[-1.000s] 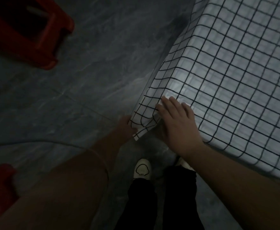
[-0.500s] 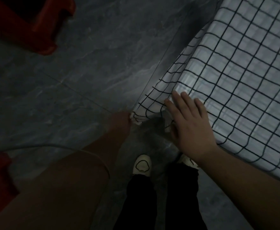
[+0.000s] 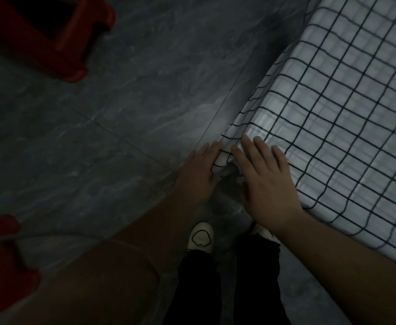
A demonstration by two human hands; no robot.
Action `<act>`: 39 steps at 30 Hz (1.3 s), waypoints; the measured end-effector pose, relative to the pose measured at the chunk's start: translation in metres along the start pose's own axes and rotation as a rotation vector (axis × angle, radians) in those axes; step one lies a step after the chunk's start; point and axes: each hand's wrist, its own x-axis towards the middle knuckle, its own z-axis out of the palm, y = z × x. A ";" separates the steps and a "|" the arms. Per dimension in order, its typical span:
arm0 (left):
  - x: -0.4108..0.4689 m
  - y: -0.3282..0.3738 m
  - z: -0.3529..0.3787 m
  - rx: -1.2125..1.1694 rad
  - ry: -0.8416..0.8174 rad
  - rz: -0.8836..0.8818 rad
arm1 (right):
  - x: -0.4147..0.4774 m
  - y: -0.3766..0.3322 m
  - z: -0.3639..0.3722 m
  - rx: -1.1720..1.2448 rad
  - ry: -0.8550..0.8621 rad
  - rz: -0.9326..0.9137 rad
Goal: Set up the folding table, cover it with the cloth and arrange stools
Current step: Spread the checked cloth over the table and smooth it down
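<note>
The cloth (image 3: 333, 118), white with a black grid, is seen spread over the table on the right; the table itself is hidden under it. At the near corner the cloth is draped over the edge, and a small flap is left hanging there.

The right hand (image 3: 268, 184) is laid flat on that corner, with the fingers straight and a little spread and the palm set on the cloth. The left hand (image 3: 199, 171) is held just beside it. Its fingers are straight and close together, and their tips touch the hanging flap from the left. The left thumb is hidden, so whether the flap is pinched cannot be told.

A red stool (image 3: 58, 41) is seen at the upper left on the grey tiled floor (image 3: 133, 109), well apart from the table. A second stool (image 3: 2, 259) is cut off by the lower left edge. White shoes (image 3: 200, 238) and black trousers (image 3: 197, 289) are seen below the hands.
</note>
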 end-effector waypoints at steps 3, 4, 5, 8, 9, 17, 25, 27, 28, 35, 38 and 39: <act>0.012 -0.003 0.002 -0.016 -0.065 -0.073 | -0.001 0.001 0.000 -0.004 -0.024 -0.013; 0.013 -0.005 0.001 -0.013 -0.121 -0.096 | -0.001 0.001 -0.001 -0.005 -0.038 -0.021; 0.014 -0.007 0.001 0.022 -0.169 -0.107 | -0.002 0.002 -0.002 -0.003 -0.052 -0.029; 0.018 -0.014 -0.009 0.105 -0.296 -0.091 | -0.002 0.003 -0.010 0.022 -0.108 -0.047; 0.022 -0.016 -0.013 0.098 -0.324 -0.106 | -0.002 0.003 -0.013 0.034 -0.125 -0.051; 0.027 -0.015 -0.026 0.278 -0.437 -0.211 | -0.003 0.004 -0.015 0.056 -0.115 -0.067; 0.014 -0.042 -0.004 0.383 -0.418 -0.364 | -0.004 0.007 0.002 -0.015 -0.042 -0.062; 0.011 -0.055 0.006 0.360 -0.359 -0.394 | -0.004 0.008 0.008 -0.036 -0.015 -0.069; 0.011 -0.061 0.010 0.317 -0.329 -0.404 | -0.004 0.008 0.010 -0.048 -0.011 -0.070; 0.005 -0.072 0.006 0.071 -0.270 -0.514 | -0.004 0.000 -0.002 -0.006 -0.054 -0.043; 0.000 -0.083 -0.003 -0.005 -0.243 -0.535 | -0.005 -0.007 -0.017 0.055 -0.087 -0.026; -0.003 -0.081 -0.007 -0.027 -0.231 -0.526 | -0.006 -0.008 -0.022 0.071 -0.094 -0.026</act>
